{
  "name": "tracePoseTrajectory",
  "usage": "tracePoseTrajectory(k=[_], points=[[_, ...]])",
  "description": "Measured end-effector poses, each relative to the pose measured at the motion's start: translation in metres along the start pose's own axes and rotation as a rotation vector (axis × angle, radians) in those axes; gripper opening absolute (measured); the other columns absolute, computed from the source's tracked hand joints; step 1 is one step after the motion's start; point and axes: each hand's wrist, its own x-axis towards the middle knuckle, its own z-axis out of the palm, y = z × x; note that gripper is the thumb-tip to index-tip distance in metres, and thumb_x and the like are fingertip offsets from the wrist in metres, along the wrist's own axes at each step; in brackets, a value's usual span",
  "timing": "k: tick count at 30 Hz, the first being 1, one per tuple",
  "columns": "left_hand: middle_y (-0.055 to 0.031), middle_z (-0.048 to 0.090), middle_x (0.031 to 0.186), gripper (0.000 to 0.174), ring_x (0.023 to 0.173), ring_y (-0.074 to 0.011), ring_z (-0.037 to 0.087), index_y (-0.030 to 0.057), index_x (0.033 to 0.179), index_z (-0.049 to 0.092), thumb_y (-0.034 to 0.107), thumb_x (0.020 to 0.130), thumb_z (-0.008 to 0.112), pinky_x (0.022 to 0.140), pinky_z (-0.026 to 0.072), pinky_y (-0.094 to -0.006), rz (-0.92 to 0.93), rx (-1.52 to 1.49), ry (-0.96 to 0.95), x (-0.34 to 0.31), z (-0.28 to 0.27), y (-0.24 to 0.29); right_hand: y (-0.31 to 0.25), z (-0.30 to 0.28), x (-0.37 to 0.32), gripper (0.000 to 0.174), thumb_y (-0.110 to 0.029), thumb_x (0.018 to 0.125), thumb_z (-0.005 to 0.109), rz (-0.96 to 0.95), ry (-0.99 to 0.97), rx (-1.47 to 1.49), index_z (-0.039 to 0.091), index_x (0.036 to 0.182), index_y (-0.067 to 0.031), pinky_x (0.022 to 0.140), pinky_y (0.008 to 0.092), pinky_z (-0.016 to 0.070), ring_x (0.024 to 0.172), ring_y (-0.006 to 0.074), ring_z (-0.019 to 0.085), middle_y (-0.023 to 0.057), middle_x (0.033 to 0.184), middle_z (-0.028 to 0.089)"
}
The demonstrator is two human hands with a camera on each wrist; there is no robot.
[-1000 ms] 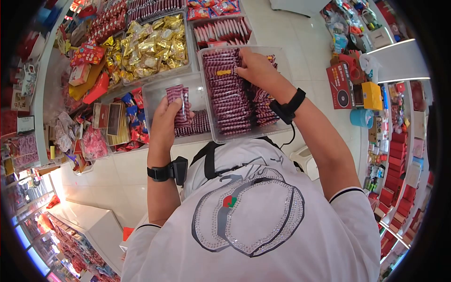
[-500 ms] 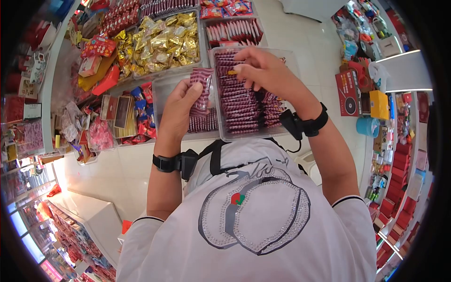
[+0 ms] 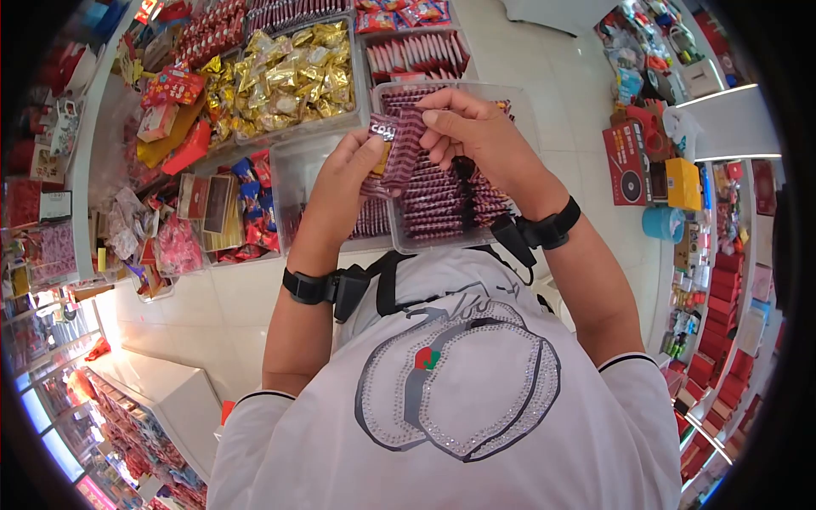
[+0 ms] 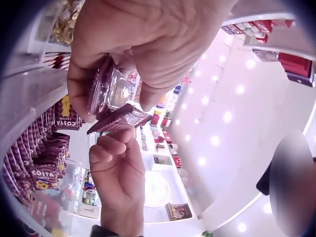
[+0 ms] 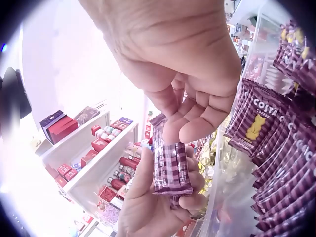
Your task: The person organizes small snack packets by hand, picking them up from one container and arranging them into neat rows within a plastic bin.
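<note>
Over two clear bins, my left hand [image 3: 331, 191] grips a purple Costa coffee biscuit packet [image 3: 379, 140] between thumb and fingers. My right hand [image 3: 493, 144] pinches the top end of a second, checked packet [image 3: 403, 153], which overlaps the first in the head view. From the right wrist, the checked packet [image 5: 170, 168] stands between my right fingertips and my left hand [image 5: 148, 197]. In the right bin [image 3: 459, 246], rows of the same packets [image 3: 432, 200] stand on edge. More packets [image 3: 371, 219] line the near part of the left bin [image 3: 293, 170].
Beyond the left bin lies a tray of gold-wrapped sweets [image 3: 293, 76]. A bin of red and white packets [image 3: 416, 55] adjoins the right bin's far side. Boxes and red and blue packets [image 3: 259, 204] crowd the left. A yellow box [image 3: 683, 183] and blue bucket [image 3: 663, 223] stand at right.
My right hand has come up from the right bin with a packet and moved left to my left hand. My left hand has shifted right, and its packet now shows the lettered face.
</note>
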Motion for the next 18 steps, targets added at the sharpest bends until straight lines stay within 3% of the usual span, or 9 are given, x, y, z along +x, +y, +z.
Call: tracePoseTrajectory(k=[4, 9, 13, 18], points=[[-0.0085, 0.067, 0.110, 0.030, 0.095, -0.0158, 0.069, -0.0001, 0.127, 0.054, 0.021, 0.107, 0.045, 0.077, 0.0621, -0.0360, -0.057, -0.162, -0.021, 0.002, -0.003, 0.001, 0.001, -0.007, -0.003, 0.025, -0.019, 0.103, 0.057, 0.000, -0.023, 0.115, 0.063, 0.121, -0.0022, 0.072, 0.0286, 0.0567, 0.078, 0.0147, 0.068, 0.0084, 0.092, 0.070], [-0.0116, 0.067, 0.112, 0.029, 0.096, -0.0187, 0.069, -0.0006, 0.128, 0.052, 0.018, 0.107, 0.044, 0.083, 0.0628, -0.0390, -0.045, -0.251, 0.024, 0.003, 0.002, 0.004, 0.000, -0.012, -0.005, 0.021, -0.018, 0.105, 0.052, -0.030, -0.078, 0.161, 0.062, 0.118, -0.0031, 0.075, 0.0295, 0.0566, 0.080, 0.0172, 0.069, 0.0090, 0.092, 0.070], [-0.0124, 0.066, 0.118, 0.030, 0.106, -0.0185, 0.068, -0.0001, 0.130, 0.051, 0.020, 0.108, 0.046, 0.095, 0.0594, -0.0433, -0.026, -0.252, -0.040, 0.003, -0.006, -0.004, -0.005, -0.007, -0.009, 0.018, -0.018, 0.103, 0.058, -0.036, -0.033, 0.029, 0.063, 0.111, -0.0031, 0.074, 0.0274, 0.0557, 0.079, 0.0149, 0.068, 0.0070, 0.091, 0.069], [-0.0117, 0.066, 0.114, 0.029, 0.102, -0.0196, 0.069, -0.0003, 0.128, 0.052, 0.017, 0.106, 0.051, 0.094, 0.0596, -0.0419, 0.027, -0.217, 0.027, 0.001, -0.009, -0.005, -0.006, -0.004, -0.015, 0.015, -0.015, 0.099, 0.062, -0.044, -0.012, -0.141, 0.064, 0.109, -0.0038, 0.074, 0.0235, 0.0532, 0.078, 0.0090, 0.065, 0.0011, 0.090, 0.067]])
